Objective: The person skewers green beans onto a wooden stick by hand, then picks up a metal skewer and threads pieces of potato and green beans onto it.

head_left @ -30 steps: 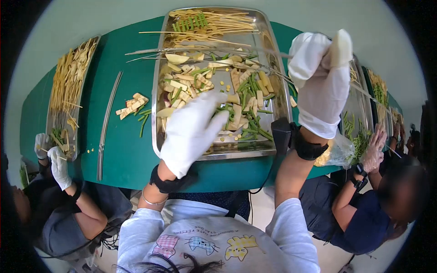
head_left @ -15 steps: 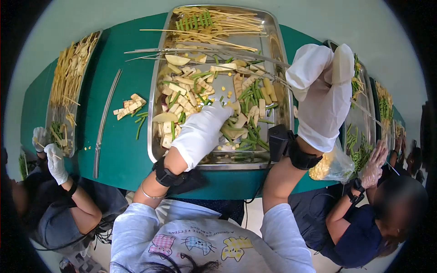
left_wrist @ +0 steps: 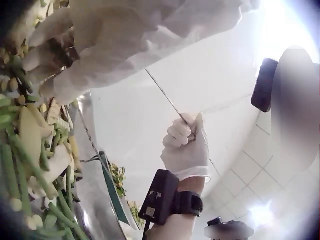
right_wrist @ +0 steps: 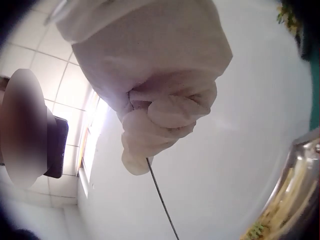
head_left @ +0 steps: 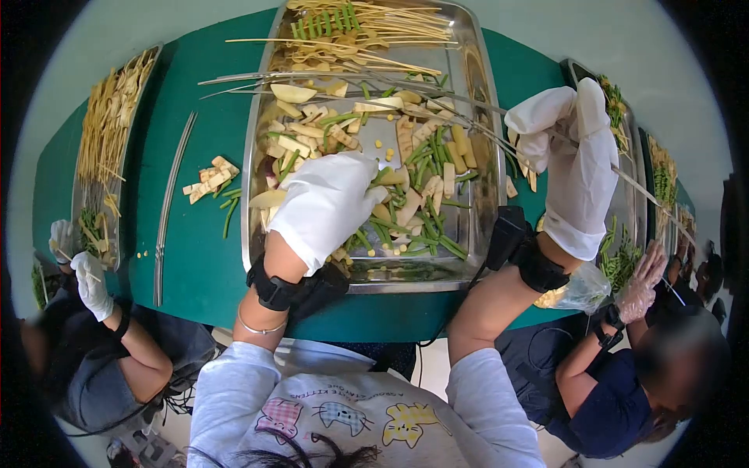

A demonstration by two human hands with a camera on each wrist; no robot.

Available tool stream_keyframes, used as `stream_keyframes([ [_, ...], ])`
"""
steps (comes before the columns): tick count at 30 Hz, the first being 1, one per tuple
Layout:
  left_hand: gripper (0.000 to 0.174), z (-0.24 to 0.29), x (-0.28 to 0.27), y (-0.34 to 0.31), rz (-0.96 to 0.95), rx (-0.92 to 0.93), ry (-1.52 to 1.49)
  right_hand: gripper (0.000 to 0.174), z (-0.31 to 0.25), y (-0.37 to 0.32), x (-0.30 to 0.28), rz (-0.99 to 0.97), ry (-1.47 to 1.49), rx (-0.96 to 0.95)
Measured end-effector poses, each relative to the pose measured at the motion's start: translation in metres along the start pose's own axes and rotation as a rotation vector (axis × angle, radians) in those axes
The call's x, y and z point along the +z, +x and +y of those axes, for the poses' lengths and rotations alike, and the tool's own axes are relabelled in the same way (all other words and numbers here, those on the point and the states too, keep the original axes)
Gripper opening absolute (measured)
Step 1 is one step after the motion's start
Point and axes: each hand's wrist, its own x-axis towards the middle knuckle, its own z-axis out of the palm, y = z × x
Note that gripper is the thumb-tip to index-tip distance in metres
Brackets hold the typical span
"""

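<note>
In the head view, the gloved left hand (head_left: 321, 207) is low over cut vegetables (head_left: 406, 207) in the metal tray (head_left: 374, 287). The left wrist view shows this hand (left_wrist: 135, 42) with its fingers apart against the pieces; nothing gripped is visible. Raised beyond the tray's right side, the gloved right hand (head_left: 576, 160) holds a thin metal skewer (head_left: 644, 191). Its curled fingers cover part of the skewer (right_wrist: 162, 202) in the right wrist view, where the hand (right_wrist: 160, 95) fills the upper middle. Several metal skewers (head_left: 257, 76) lie across the tray's upper part.
Filled wooden skewers (head_left: 390, 30) lie at the tray's far end. Loose metal skewers (head_left: 172, 203) and a small vegetable pile (head_left: 209, 181) are on the green table (head_left: 211, 86) to the left. Other trays stand at both sides, with people near them. A plastic bag (head_left: 587, 288) sits at right.
The left hand dipped among the vegetables and has since shifted left and slightly up. The right hand moved a little right, still holding the skewer. The tray appears shifted left in view.
</note>
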Motion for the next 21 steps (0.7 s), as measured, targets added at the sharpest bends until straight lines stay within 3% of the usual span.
stream_keyframes([
  [4, 0.018, 0.004, 0.0, 0.002, -0.079, -0.013, 0.104, 0.052, 0.001, 0.001, 0.002, -0.066, -0.049, 0.036],
  [9, 0.006, -0.009, 0.008, -0.004, 0.098, 0.112, 0.046, 0.05, 0.002, 0.002, 0.004, -0.202, -0.134, 0.004],
  [13, 0.008, -0.006, -0.003, -0.006, 0.092, 0.158, 0.042, 0.05, 0.002, 0.003, 0.009, -0.11, -0.206, -0.045],
  [19, 0.015, 0.007, -0.025, 0.002, 0.255, 0.237, -0.096, 0.054, -0.001, 0.003, 0.014, -0.076, -0.131, -0.066],
  [21, 0.015, 0.019, -0.038, 0.005, 0.275, 0.179, -0.081, 0.056, 0.002, 0.004, 0.016, -0.051, -0.13, -0.062],
])
